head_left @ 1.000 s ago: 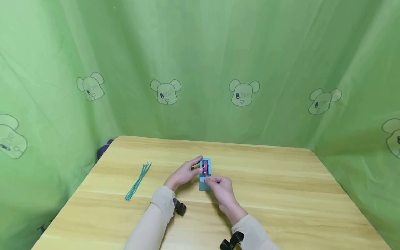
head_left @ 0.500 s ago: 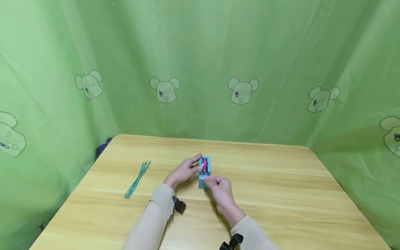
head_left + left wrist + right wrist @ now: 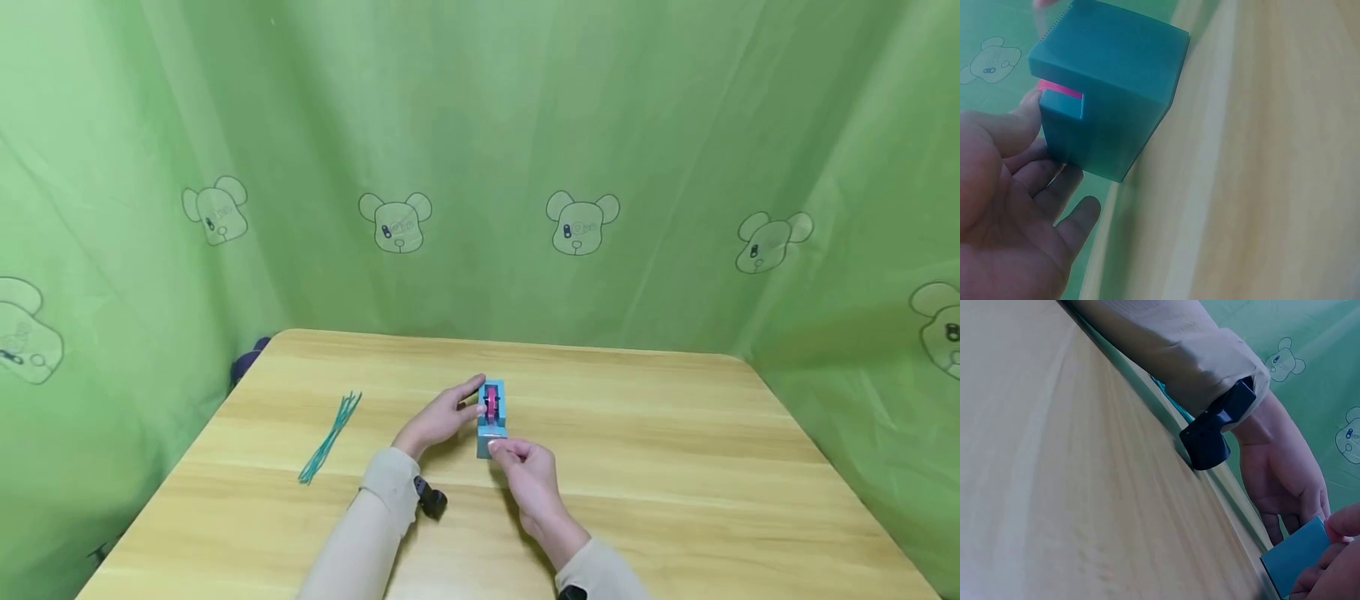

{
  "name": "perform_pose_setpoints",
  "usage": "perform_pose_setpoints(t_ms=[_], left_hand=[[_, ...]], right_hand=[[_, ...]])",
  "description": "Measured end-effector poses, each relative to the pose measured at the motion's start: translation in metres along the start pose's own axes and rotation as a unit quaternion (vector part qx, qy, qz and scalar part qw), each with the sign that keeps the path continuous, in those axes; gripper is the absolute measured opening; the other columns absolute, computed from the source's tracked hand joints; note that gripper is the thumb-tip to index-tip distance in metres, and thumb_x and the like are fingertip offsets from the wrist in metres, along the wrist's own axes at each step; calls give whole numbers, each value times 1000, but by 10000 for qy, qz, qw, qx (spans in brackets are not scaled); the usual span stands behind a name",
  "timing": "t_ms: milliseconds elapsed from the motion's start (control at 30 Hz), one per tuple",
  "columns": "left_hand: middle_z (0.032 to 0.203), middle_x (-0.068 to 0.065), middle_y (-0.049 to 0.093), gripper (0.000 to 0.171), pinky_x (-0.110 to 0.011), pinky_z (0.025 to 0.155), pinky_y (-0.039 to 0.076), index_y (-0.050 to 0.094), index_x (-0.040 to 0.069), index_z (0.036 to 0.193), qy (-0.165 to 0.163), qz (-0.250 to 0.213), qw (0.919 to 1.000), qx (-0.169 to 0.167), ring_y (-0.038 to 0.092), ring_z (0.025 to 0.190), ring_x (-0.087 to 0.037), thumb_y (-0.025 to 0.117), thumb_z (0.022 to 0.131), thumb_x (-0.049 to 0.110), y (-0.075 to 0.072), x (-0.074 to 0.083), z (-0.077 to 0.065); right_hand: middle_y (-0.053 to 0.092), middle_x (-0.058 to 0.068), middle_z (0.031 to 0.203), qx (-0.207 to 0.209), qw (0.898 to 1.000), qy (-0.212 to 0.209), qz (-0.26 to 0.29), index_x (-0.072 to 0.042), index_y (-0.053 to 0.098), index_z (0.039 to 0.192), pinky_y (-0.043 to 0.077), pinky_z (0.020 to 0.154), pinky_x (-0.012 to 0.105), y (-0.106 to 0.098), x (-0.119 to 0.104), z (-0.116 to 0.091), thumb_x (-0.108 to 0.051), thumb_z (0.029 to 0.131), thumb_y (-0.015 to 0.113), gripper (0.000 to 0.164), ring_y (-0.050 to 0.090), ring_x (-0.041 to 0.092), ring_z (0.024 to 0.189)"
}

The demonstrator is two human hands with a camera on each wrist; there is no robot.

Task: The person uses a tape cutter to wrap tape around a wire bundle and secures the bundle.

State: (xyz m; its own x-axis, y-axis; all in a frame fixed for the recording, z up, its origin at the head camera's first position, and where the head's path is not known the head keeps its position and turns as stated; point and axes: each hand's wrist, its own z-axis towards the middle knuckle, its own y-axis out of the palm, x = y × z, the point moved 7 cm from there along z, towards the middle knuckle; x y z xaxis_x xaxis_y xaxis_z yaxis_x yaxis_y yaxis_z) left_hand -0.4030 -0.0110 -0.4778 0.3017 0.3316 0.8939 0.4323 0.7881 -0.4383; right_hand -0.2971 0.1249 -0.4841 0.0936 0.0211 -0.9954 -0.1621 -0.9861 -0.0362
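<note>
A blue tape dispenser stands on the table with a pink-cored roll of tape inside. My left hand holds it from the left, thumb at its upper edge and fingers along the side, as the left wrist view shows. At the dispenser's near, toothed end my right hand pinches the end of the clear tape between thumb and index finger. In the right wrist view, the right fingers partly cover the dispenser.
A bundle of thin teal sticks or cords lies to the left on the wooden table. Green curtains with bear-head drawings surround it. A dark purple object shows behind the table's far left corner.
My right hand has drawn a little toward me, from on top of the dispenser's near end to its front edge. The left hand keeps its place on the dispenser.
</note>
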Motion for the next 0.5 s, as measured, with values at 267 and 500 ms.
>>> perform_pose_setpoints(t_ms=[267, 500], left_hand=[[162, -4, 18, 60, -38, 117, 16, 25, 18, 157, 52, 113, 9999, -10, 18, 147, -19, 51, 104, 25, 3, 2, 0], [162, -3, 16, 60, -35, 117, 14, 22, 15, 157, 54, 90, 9999, -89, 15, 147, -16, 49, 104, 24, 4, 2, 1]], right_hand=[[64, 11, 99, 57, 10000, 27, -11, 6, 70, 102, 47, 77, 32, -1, 1, -7, -14, 92, 69, 22, 52, 18, 89], [65, 11, 103, 82, 9999, 134, -4, 3, 70, 102, 48, 85, 34, -2, 0, -11, -13, 92, 69, 19, 54, 20, 94]])
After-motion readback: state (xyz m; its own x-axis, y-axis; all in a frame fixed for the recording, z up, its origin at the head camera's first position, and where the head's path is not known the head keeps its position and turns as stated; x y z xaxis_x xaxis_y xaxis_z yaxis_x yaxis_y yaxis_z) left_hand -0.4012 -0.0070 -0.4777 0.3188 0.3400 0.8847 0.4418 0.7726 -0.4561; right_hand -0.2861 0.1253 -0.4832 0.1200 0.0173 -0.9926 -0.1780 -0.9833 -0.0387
